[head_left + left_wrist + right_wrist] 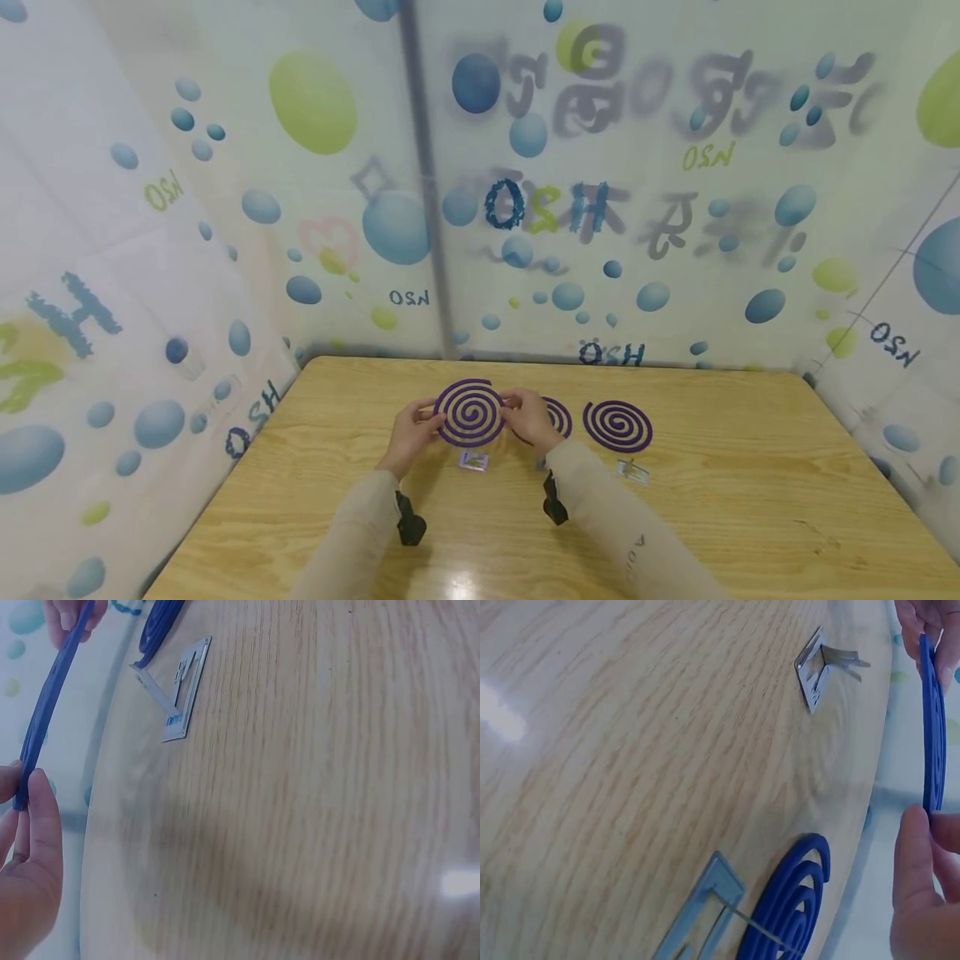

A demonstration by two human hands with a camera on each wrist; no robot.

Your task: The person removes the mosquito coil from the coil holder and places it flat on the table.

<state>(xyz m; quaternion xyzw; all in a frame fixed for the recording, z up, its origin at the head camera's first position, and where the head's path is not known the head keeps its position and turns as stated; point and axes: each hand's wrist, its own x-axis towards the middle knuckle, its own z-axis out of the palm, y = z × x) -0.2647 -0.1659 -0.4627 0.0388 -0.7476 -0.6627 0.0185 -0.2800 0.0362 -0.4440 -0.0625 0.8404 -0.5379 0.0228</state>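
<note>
Both hands hold up a purple mosquito coil (472,413), its flat spiral facing the head camera. My left hand (412,433) pinches its left edge between thumb and fingers; my right hand (531,417) pinches the right edge. Both wrist views show this coil (46,705) edge-on, above the table. A small metal coil stand (474,460) with a raised prong lies just below it. Behind my right hand a second coil (567,423) lies partly hidden, its stand (540,462) mostly covered by the wrist.
A third coil (618,425) lies farther right on the wooden table (750,517), with another metal stand (633,472) in front of it. A patterned curtain (675,275) with blue and green dots hangs behind the table's back edge and along its sides.
</note>
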